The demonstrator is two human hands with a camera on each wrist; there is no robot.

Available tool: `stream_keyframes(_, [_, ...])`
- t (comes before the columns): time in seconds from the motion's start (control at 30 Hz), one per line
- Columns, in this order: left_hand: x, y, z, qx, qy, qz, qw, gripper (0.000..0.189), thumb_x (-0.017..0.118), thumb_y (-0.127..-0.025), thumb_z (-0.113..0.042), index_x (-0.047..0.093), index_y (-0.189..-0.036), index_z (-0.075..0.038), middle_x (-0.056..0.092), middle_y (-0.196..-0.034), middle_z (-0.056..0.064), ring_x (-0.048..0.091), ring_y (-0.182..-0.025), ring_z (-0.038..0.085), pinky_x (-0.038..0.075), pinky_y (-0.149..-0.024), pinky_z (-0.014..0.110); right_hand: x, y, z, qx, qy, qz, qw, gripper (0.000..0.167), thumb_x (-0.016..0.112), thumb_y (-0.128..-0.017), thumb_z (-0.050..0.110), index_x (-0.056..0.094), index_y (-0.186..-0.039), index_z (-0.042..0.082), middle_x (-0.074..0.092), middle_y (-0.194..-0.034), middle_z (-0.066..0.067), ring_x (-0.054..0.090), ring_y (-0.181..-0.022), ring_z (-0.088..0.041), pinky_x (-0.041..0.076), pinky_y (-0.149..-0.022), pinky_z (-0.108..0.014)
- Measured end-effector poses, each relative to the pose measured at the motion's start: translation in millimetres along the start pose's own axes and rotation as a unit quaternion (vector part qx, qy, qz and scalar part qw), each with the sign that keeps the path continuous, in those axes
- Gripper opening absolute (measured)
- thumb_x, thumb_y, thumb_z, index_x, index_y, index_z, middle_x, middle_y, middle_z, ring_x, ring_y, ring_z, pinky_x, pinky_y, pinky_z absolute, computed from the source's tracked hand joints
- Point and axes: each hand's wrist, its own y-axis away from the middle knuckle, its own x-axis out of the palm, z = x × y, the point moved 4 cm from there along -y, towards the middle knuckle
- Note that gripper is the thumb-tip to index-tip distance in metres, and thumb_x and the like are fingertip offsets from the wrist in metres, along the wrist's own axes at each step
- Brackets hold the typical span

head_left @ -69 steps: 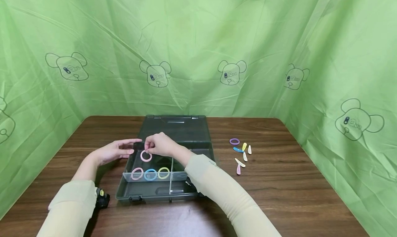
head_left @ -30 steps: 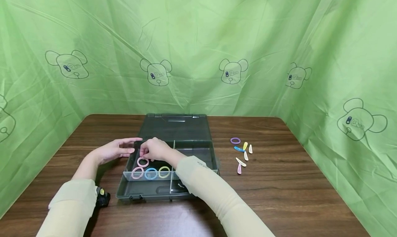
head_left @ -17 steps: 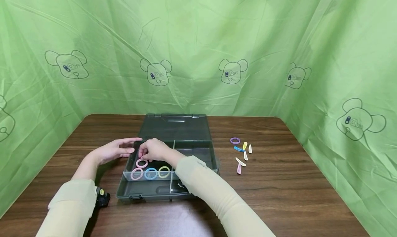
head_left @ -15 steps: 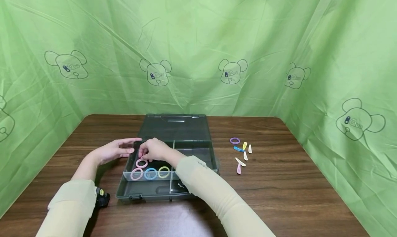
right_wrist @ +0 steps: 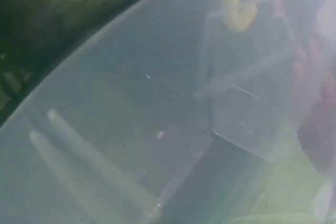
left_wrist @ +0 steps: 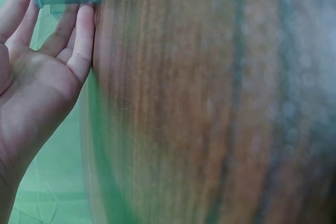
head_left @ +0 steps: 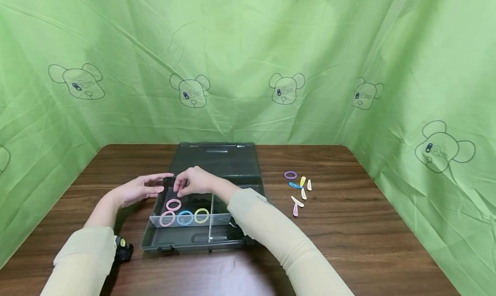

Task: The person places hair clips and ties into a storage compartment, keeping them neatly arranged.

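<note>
1. Lying open beneath the right-hand grip: translucent dark-grey compartment box (head_left: 197, 245), lid (head_left: 215, 160) folded back beyond the grip.
2. Right hand (head_left: 198, 180): thumb and fingertips look slightly apart, nothing seen between them; right wrist view too blurred to confirm.
3. Left hand (head_left: 137, 190): left of the grip, fingers extended at box's left wall.
4. Upper pink hair tie (head_left: 168, 205): key relation. In box's left part, just on the near side of the grip, slightly left, apart from fingertips. Round, so no long axis. Right hand nearer.
5. Lower pink hair tie (head_left: 167, 225), blue hair tie (head_left: 185, 224), yellow hair tie (head_left: 201, 209): row on grip's near side, by divider (head_left: 155, 221).
6. Purple hair tie (head_left: 290, 178), snap clips (head_left: 294, 185): well right of grip, on wooden table (head_left: 368, 227).
</note>
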Motion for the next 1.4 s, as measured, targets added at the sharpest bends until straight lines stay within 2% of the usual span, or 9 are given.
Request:
stream_keyframes(0.27, [-0.4, 1.1, 1.6, -0.011, 0.002, -0.003, 0.9999, 0.055, 0.046, -0.099, -0.007, 0.025, -0.149, -0.009, 0.035, -0.139, 0.031, 0.055, -0.113, 0.016, 0.047, -0.091, 0.028, -16.0, 14.7, -0.8, -0.013, -0.022, 0.015, 0.9996, 0.018, 0.073, -0.084, 0.018, 0.070, -0.099, 0.009, 0.068, -0.085, 0.008, 0.060, -0.075, 0.002, 0.045, -0.072, -0.009])
stream_keyframes(0.5, [2.0, 2.6, 4.2, -0.011, 0.009, -0.001, 0.9999, 0.055, 0.045, -0.099, -0.007, 0.022, -0.149, -0.006, 0.032, -0.141, 0.032, 0.054, -0.115, 0.014, 0.047, -0.091, 0.027, -26.0, 34.3, 1.8, -0.021, -0.033, 0.037, 0.9986, 0.017, 0.072, -0.085, 0.016, 0.070, -0.100, 0.009, 0.068, -0.085, 0.008, 0.061, -0.076, 0.001, 0.046, -0.073, -0.011])
stream_keyframes(0.7, [-0.4, 3.1, 6.6, -0.026, 0.001, -0.011, 0.9996, 0.055, 0.047, -0.098, -0.009, 0.026, -0.149, -0.010, 0.034, -0.141, 0.028, 0.053, -0.116, 0.014, 0.047, -0.091, 0.027, -35.7, 50.1, 6.0, -0.037, -0.037, 0.045, 0.9976, 0.015, 0.071, -0.085, 0.019, 0.069, -0.098, 0.012, 0.067, -0.086, 0.010, 0.061, -0.077, 0.001, 0.047, -0.074, -0.013])
stream_keyframes(1.03, [-0.1, 1.7, 3.4, -0.016, -0.010, -0.013, 0.9997, 0.054, 0.047, -0.098, -0.007, 0.026, -0.148, -0.007, 0.035, -0.139, 0.030, 0.054, -0.114, 0.015, 0.047, -0.090, 0.027, -54.9, 80.9, 2.0, -0.066, -0.031, 0.027, 0.9970, 0.013, 0.072, -0.084, 0.017, 0.070, -0.097, 0.013, 0.067, -0.084, 0.010, 0.060, -0.079, 0.000, 0.047, -0.075, -0.016])
stream_keyframes(1.4, [0.3, 0.5, 1.8, -0.021, -0.006, -0.014, 0.9996, 0.054, 0.049, -0.098, -0.009, 0.029, -0.148, -0.011, 0.034, -0.142, 0.027, 0.052, -0.117, 0.017, 0.047, -0.091, 0.027, -83.0, 119.7, -9.4, -0.066, -0.018, 0.009, 0.9976, 0.010, 0.071, -0.085, 0.015, 0.069, -0.094, 0.018, 0.066, -0.085, 0.013, 0.059, -0.077, -0.003, 0.049, -0.070, -0.025])
